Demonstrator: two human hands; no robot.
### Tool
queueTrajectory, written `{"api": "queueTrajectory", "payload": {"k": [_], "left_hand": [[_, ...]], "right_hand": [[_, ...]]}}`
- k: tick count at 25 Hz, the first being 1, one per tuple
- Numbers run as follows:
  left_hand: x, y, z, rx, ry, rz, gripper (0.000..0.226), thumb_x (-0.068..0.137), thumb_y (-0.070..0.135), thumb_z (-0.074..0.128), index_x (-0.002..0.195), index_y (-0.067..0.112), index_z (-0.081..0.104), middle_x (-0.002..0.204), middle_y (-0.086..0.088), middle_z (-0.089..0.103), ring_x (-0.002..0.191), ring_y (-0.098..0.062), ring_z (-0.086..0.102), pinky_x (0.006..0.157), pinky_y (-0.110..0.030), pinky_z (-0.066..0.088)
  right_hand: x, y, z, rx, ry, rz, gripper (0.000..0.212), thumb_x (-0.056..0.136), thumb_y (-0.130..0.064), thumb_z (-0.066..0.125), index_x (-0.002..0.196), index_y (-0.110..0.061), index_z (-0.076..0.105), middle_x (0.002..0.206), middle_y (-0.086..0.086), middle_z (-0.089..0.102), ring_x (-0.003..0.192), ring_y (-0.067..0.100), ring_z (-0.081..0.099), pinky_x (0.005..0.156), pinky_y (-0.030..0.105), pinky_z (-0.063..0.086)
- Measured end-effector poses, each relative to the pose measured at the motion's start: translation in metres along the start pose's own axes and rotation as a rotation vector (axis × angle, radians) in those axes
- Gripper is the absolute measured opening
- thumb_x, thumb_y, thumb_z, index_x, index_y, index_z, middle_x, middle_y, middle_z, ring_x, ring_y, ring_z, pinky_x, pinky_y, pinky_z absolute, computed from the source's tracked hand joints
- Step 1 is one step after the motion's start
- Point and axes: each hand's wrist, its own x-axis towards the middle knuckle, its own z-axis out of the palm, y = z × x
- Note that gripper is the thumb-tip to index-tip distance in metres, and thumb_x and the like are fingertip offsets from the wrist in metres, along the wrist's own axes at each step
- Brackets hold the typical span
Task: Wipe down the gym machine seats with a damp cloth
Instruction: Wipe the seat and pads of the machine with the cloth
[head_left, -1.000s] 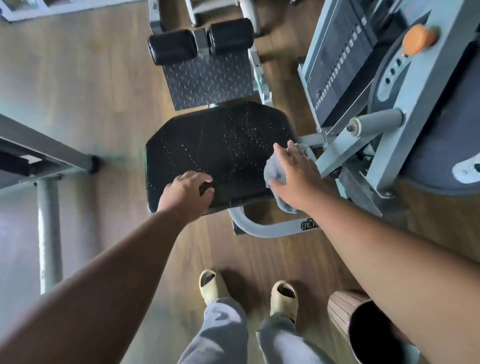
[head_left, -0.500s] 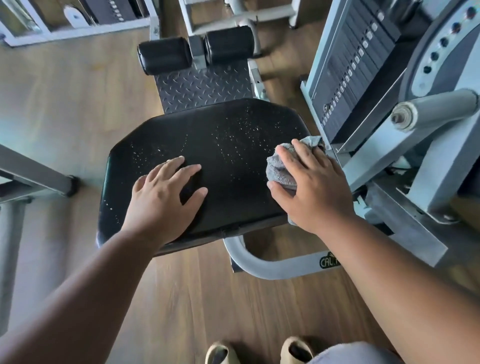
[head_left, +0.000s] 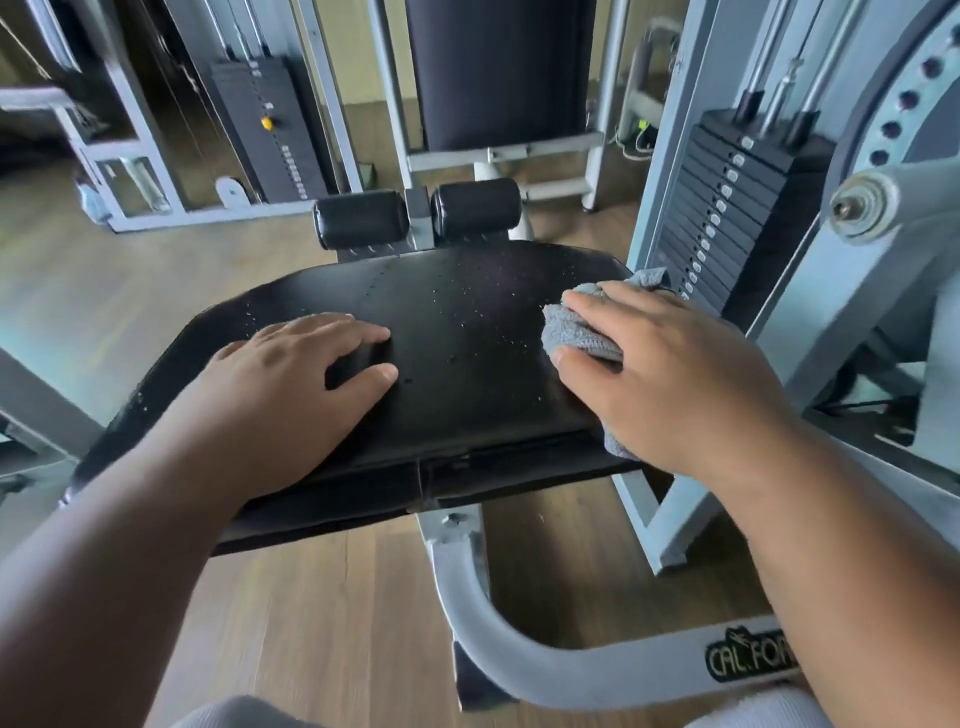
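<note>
Both hands are on the black seat (head_left: 467, 332): the left hand (head_left: 291, 384) lies flat with straight fingers on its near left part, bracing, while the right hand (head_left: 670, 374) grasps the bunched grey cloth (head_left: 576, 330) against the seat's right edge, beside the weight stack (head_left: 727, 208). To wipe well, I would sweep the cloth leftward in overlapping passes across the pale specks (they dot the middle and far side), keeping even pressure. Lifting the bracing palm last would let the patch beneath it get covered too.

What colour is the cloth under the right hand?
Grey. The cloth shows best in the head view, bunched under the right hand on the black seat.
</note>
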Motion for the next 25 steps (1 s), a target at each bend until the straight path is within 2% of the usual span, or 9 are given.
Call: {"api": "queueTrajectory", "payload": {"k": [4, 7, 10, 14, 16, 19, 21, 23, 25], "left_hand": [[0.002, 0.004, -0.003, -0.033, 0.013, 0.011, 0.049, 0.087, 0.063, 0.045, 0.131, 0.046, 0.056, 0.145, 0.02, 0.049, 0.134, -0.012, 0.043, 0.111, -0.04, 0.033], [0.001, 0.003, -0.005, -0.036, -0.011, 0.0, 0.046, 0.089, 0.062, 0.047, 0.131, 0.046, 0.056, 0.145, 0.019, 0.049, 0.135, -0.012, 0.043, 0.112, -0.041, 0.033], [0.0, -0.001, -0.001, -0.033, -0.007, 0.001, 0.043, 0.091, 0.061, 0.048, 0.131, 0.048, 0.055, 0.146, 0.02, 0.048, 0.136, -0.011, 0.041, 0.113, -0.041, 0.031], [0.005, -0.001, -0.001, -0.03, -0.021, 0.008, 0.052, 0.085, 0.07, 0.042, 0.131, 0.049, 0.055, 0.144, 0.019, 0.05, 0.134, -0.013, 0.044, 0.111, -0.042, 0.034], [0.004, 0.0, -0.002, -0.022, -0.031, 0.012, 0.058, 0.081, 0.071, 0.038, 0.131, 0.048, 0.055, 0.143, 0.018, 0.051, 0.133, -0.015, 0.045, 0.11, -0.043, 0.035], [0.002, 0.0, -0.002, -0.029, -0.049, 0.003, 0.063, 0.079, 0.075, 0.036, 0.133, 0.048, 0.054, 0.146, 0.017, 0.049, 0.135, -0.015, 0.043, 0.112, -0.043, 0.033], [0.002, -0.002, -0.002, -0.033, -0.067, -0.003, 0.07, 0.072, 0.078, 0.03, 0.134, 0.052, 0.052, 0.149, 0.018, 0.046, 0.138, -0.014, 0.041, 0.114, -0.043, 0.031], [0.002, -0.003, -0.003, -0.031, -0.085, -0.015, 0.069, 0.074, 0.075, 0.031, 0.136, 0.052, 0.049, 0.151, 0.018, 0.043, 0.14, -0.013, 0.038, 0.115, -0.042, 0.029], [0.001, -0.002, -0.004, -0.016, -0.091, -0.017, 0.065, 0.078, 0.072, 0.031, 0.137, 0.052, 0.048, 0.152, 0.019, 0.041, 0.141, -0.013, 0.037, 0.115, -0.041, 0.028]], "right_hand": [[-0.006, -0.014, 0.004, -0.038, 0.062, -0.017, 0.056, 0.09, -0.054, 0.03, 0.138, -0.034, 0.05, 0.139, -0.008, 0.054, 0.127, 0.02, 0.046, 0.104, 0.039, 0.035], [-0.028, -0.032, 0.015, -0.109, 0.119, -0.189, 0.057, 0.09, -0.059, 0.031, 0.136, -0.033, 0.052, 0.123, -0.002, 0.062, 0.11, 0.027, 0.056, 0.093, 0.045, 0.042], [-0.04, -0.004, 0.015, -0.189, 0.114, -0.288, 0.068, 0.089, -0.07, 0.031, 0.144, -0.032, 0.047, 0.131, -0.002, 0.059, 0.116, 0.026, 0.056, 0.1, 0.046, 0.04], [-0.047, 0.037, 0.0, -0.261, 0.081, -0.19, 0.082, 0.078, -0.072, 0.039, 0.147, -0.027, 0.04, 0.144, 0.002, 0.05, 0.128, 0.028, 0.048, 0.113, 0.047, 0.029], [-0.051, 0.017, 0.005, -0.209, 0.106, -0.177, 0.085, 0.072, -0.071, 0.043, 0.143, -0.025, 0.045, 0.137, 0.004, 0.053, 0.123, 0.03, 0.047, 0.111, 0.046, 0.03], [-0.049, -0.044, 0.026, -0.148, 0.139, -0.299, 0.078, 0.082, -0.073, 0.036, 0.139, -0.022, 0.05, 0.123, 0.004, 0.058, 0.109, 0.031, 0.05, 0.1, 0.047, 0.036], [-0.045, -0.062, 0.034, -0.126, 0.135, -0.355, 0.066, 0.092, -0.064, 0.031, 0.138, -0.022, 0.052, 0.123, 0.004, 0.06, 0.107, 0.03, 0.053, 0.097, 0.047, 0.039], [-0.041, -0.044, 0.025, -0.132, 0.154, -0.317, 0.055, 0.095, -0.055, 0.028, 0.134, -0.026, 0.055, 0.125, 0.0, 0.061, 0.11, 0.027, 0.055, 0.096, 0.046, 0.041], [-0.04, -0.01, 0.011, -0.166, 0.143, -0.195, 0.053, 0.096, -0.051, 0.023, 0.134, -0.03, 0.054, 0.134, -0.004, 0.059, 0.12, 0.022, 0.054, 0.103, 0.044, 0.038]]}}
